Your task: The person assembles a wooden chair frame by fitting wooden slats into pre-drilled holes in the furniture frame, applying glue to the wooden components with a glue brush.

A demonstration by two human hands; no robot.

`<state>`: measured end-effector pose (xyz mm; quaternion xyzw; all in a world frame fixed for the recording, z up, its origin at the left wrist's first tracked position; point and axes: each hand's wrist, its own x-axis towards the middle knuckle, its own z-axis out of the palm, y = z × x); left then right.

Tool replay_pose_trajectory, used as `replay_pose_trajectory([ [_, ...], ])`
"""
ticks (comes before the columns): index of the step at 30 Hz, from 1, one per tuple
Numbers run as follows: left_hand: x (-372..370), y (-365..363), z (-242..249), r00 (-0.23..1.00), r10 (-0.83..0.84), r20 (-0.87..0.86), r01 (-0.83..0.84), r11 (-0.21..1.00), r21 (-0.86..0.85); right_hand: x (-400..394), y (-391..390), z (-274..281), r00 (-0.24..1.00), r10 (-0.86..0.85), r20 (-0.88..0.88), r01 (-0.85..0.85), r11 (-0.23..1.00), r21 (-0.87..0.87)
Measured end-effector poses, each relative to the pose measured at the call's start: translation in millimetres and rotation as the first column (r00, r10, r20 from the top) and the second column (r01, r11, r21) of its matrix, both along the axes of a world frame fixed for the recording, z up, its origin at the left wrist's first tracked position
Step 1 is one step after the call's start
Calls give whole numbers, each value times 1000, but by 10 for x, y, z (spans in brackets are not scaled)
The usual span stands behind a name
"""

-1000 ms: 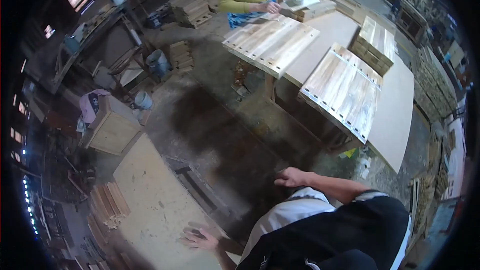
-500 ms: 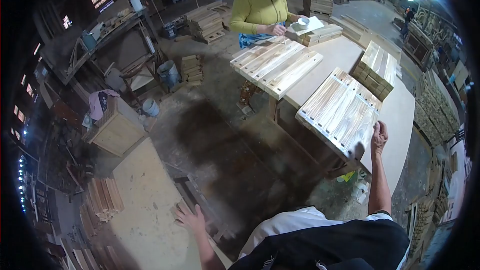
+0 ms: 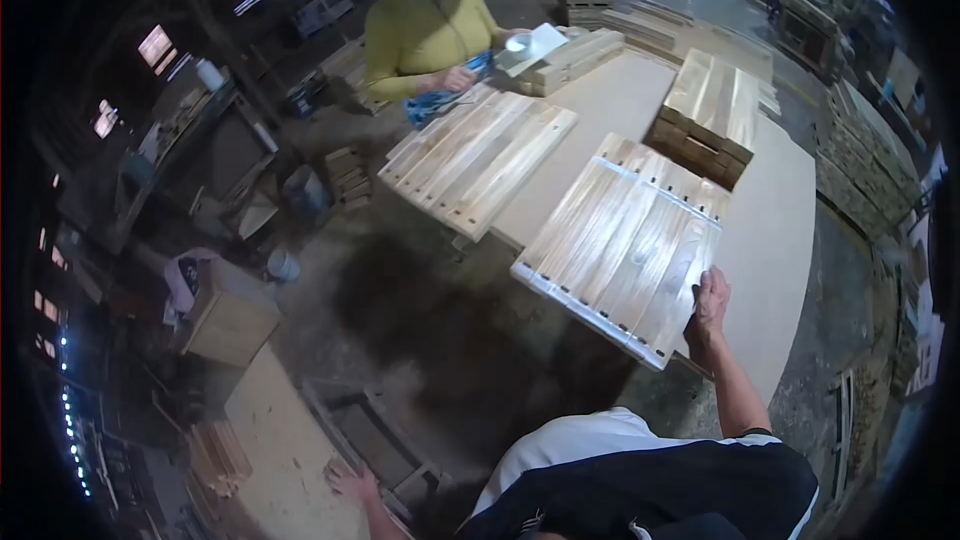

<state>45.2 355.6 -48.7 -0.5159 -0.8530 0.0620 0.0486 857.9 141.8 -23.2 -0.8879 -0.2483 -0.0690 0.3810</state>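
A slatted wooden panel point(image 3: 625, 240) lies on the pale work table near me, with light strips across its two ends and small dark slots along them. My right hand point(image 3: 710, 302) is at the panel's right edge, fingers curled against it; the underside of the grip is hidden. Low on the left, my left hand point(image 3: 352, 485) rests fingers apart at the edge of a pale board point(image 3: 270, 440), holding nothing. Across the table a co-worker in a yellow top point(image 3: 425, 35) stands by a second slatted panel point(image 3: 480, 160), holding a small cup point(image 3: 518, 44).
A stack of wooden pieces point(image 3: 708, 115) stands on the table beyond the near panel. More boards point(image 3: 570, 62) lie beside the co-worker. At the left are a wooden box point(image 3: 232, 315), a bucket point(image 3: 283, 265) and a bundle of wood strips point(image 3: 218, 455). Dark floor separates the table from the pale board.
The view has swung, so the table and panels appear further left and lower. My right hand now meets the panel's edge more closely. The co-worker's hand has drawn back from the second panel's surface.
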Motion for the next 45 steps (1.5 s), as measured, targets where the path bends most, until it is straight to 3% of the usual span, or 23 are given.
replay_pose_trajectory([
  [2, -24, -35, -112, 998, 1, -59, -3, 1000, -28, -99, 11, 238, 999, 31, -43, -33, 999, -37],
  [9, -7, 63, -167, 988, 34, -148, -41, 998, -47, -12, 0, -17, 999, -26, -40, 24, 998, -49],
  [12, -12, 92, -136, 990, 28, -140, -46, 991, -128, -11, -14, 7, 999, -7, -50, 5, 999, -46],
  [24, -171, 30, -355, 995, -52, -87, 58, 996, 62, 2, -58, -42, 995, -6, -98, 8, 1000, 27],
  [28, -145, 15, -296, 998, -57, -1, 57, 994, 92, 154, -144, -338, 980, -17, -198, 65, 969, 240],
  [29, -150, 9, -307, 999, -44, 15, 43, 994, 97, 270, -226, -398, 965, 54, -255, 9, 971, 239],
  [32, -328, 25, -574, 996, -89, -24, 92, 977, 195, 172, -62, -277, 917, -46, -397, 245, 849, 468],
  [33, -382, 39, -647, 992, -117, -55, 126, 964, 234, 227, -75, -351, 940, -147, -307, 274, 861, 429],
  [35, -189, 78, -339, 999, -46, 22, 42, 987, 153, 505, -279, -640, 937, -333, -108, 349, 871, 346],
  [38, -92, 141, -257, 996, 48, 76, -56, 992, 109, 370, -196, -451, 880, -472, -53, 475, 876, 86],
  [42, -158, 95, -408, 1000, -14, -26, 18, 987, 159, 308, -131, -305, 834, -548, -70, 535, 832, -146],
  [45, -325, 32, -406, 990, -136, -26, 137, 991, 8, 322, -135, -356, 854, -518, -44, 504, 846, -175],
])
